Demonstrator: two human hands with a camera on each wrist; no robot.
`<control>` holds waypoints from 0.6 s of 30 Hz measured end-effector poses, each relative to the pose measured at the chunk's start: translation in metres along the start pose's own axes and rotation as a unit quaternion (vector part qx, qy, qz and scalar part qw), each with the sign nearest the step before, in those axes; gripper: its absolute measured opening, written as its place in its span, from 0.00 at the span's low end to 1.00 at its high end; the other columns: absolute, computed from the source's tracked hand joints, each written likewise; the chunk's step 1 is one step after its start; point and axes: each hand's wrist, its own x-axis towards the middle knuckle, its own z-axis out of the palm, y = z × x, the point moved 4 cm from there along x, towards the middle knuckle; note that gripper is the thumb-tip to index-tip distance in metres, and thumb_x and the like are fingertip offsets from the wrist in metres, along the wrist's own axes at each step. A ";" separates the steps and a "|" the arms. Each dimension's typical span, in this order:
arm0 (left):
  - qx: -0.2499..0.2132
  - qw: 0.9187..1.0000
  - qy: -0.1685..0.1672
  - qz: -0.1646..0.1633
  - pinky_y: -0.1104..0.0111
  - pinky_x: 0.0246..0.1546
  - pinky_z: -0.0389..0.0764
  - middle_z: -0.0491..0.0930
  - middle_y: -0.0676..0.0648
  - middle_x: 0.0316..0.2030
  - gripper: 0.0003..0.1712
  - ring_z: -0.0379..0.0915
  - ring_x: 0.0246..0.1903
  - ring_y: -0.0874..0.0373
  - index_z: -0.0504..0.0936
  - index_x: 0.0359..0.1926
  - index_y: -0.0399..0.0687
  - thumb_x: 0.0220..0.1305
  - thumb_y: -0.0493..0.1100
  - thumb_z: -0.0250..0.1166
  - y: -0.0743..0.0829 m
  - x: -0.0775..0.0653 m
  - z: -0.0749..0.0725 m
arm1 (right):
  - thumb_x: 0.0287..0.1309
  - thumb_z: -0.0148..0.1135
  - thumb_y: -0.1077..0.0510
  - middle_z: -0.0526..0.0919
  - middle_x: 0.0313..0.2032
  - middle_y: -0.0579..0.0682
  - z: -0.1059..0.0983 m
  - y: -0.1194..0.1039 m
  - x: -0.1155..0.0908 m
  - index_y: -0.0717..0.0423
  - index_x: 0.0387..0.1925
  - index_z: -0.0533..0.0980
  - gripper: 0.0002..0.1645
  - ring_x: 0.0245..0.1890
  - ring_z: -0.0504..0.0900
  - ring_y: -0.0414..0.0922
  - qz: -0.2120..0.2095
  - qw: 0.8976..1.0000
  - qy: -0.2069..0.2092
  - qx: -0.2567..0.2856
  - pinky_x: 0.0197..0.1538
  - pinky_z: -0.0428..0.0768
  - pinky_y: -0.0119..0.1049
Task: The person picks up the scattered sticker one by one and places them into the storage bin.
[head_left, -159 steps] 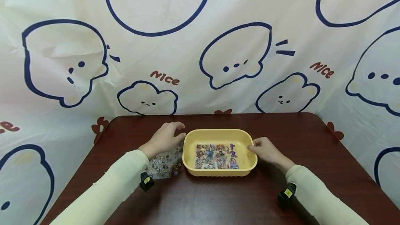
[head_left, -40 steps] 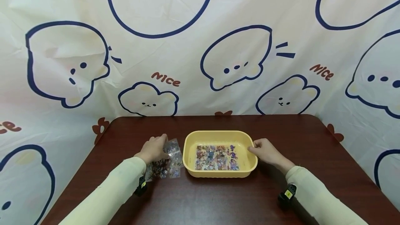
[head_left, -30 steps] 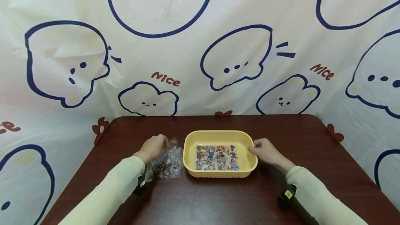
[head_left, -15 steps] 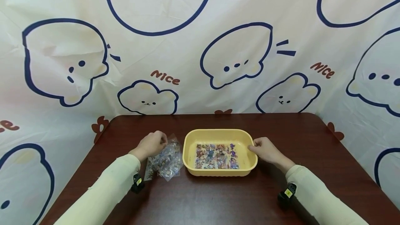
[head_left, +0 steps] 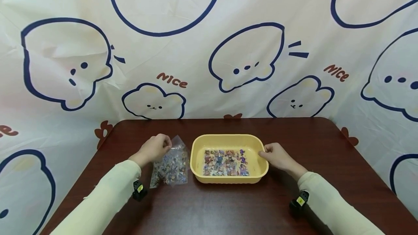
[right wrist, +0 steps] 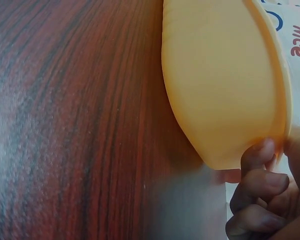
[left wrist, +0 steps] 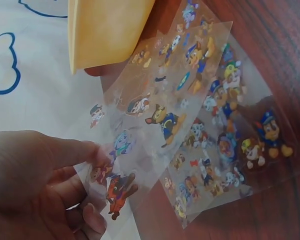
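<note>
My left hand pinches a corner of a clear sticker sheet printed with cartoon dogs, its thumb and fingertips bent together. That sheet slants over at least one more clear sticker sheet on the table, left of the yellow plastic tub. At the tub's right end, my right hand grips the rim between thumb and curled fingers, as the right wrist view shows closely. Inside the tub, a sheet of colourful figure stickers lies flat on the bottom.
Everything stands on a dark reddish-brown wooden table. Behind it and along its sides hangs a pale cloth with blue-outlined cartoon animals. A small black camera is strapped to each wrist over the cream sleeves.
My left hand has drawn back to the left and slightly away from me, shifting the pinched sticker sheet on the pile. Earlier it hovered empty by the tub's rim. My right hand has stayed put.
</note>
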 end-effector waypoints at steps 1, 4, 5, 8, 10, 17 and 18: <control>-0.003 1.000 -0.001 -0.001 0.64 0.29 0.74 0.84 0.43 0.34 0.07 0.74 0.27 0.57 0.82 0.39 0.39 0.72 0.36 0.59 0.000 0.000 -0.001 | 0.69 0.56 0.60 0.70 0.16 0.44 0.000 0.000 0.000 0.58 0.22 0.69 0.17 0.17 0.72 0.39 0.000 1.000 -0.001 0.001 0.21 0.68 0.29; -0.009 1.000 -0.003 -0.001 0.64 0.30 0.75 0.84 0.43 0.36 0.07 0.75 0.28 0.56 0.82 0.40 0.38 0.72 0.36 0.59 -0.001 0.000 -0.005 | 0.69 0.56 0.60 0.71 0.16 0.44 0.000 0.001 0.000 0.59 0.22 0.70 0.17 0.17 0.72 0.39 0.001 1.000 -0.003 0.004 0.21 0.68 0.30; -0.010 1.000 -0.003 -0.001 0.63 0.30 0.76 0.84 0.43 0.36 0.07 0.75 0.29 0.56 0.82 0.41 0.38 0.72 0.36 0.59 -0.001 0.000 -0.007 | 0.69 0.56 0.60 0.71 0.16 0.44 0.000 0.001 0.000 0.59 0.22 0.70 0.17 0.17 0.72 0.39 0.001 1.000 -0.003 0.004 0.21 0.69 0.30; -0.008 1.000 0.000 0.000 0.63 0.30 0.76 0.84 0.43 0.35 0.07 0.75 0.29 0.56 0.82 0.41 0.38 0.72 0.36 0.58 -0.001 0.000 -0.010 | 0.69 0.57 0.60 0.71 0.16 0.44 0.000 0.001 0.000 0.59 0.22 0.70 0.17 0.17 0.72 0.39 -0.002 1.000 -0.002 0.002 0.21 0.68 0.30; -0.008 1.000 0.004 0.002 0.63 0.30 0.75 0.84 0.43 0.35 0.07 0.75 0.29 0.56 0.82 0.40 0.38 0.72 0.36 0.58 0.000 -0.001 -0.013 | 0.69 0.57 0.60 0.71 0.16 0.44 -0.001 0.001 0.000 0.58 0.21 0.69 0.18 0.17 0.72 0.39 -0.004 1.000 -0.002 0.002 0.21 0.68 0.30; -0.001 1.000 0.015 0.003 0.64 0.29 0.75 0.85 0.43 0.35 0.07 0.75 0.28 0.56 0.82 0.40 0.39 0.72 0.36 0.58 0.002 0.001 -0.017 | 0.69 0.57 0.60 0.69 0.15 0.44 -0.001 0.001 0.000 0.57 0.20 0.68 0.19 0.16 0.70 0.38 -0.008 1.000 -0.001 0.001 0.21 0.67 0.30; 0.000 1.000 0.016 0.002 0.65 0.29 0.75 0.85 0.43 0.35 0.07 0.75 0.28 0.56 0.82 0.40 0.39 0.72 0.36 0.58 0.002 0.002 -0.017 | 0.69 0.57 0.60 0.68 0.15 0.44 -0.001 0.001 0.001 0.56 0.20 0.67 0.20 0.16 0.70 0.38 -0.007 1.000 -0.002 0.001 0.21 0.67 0.30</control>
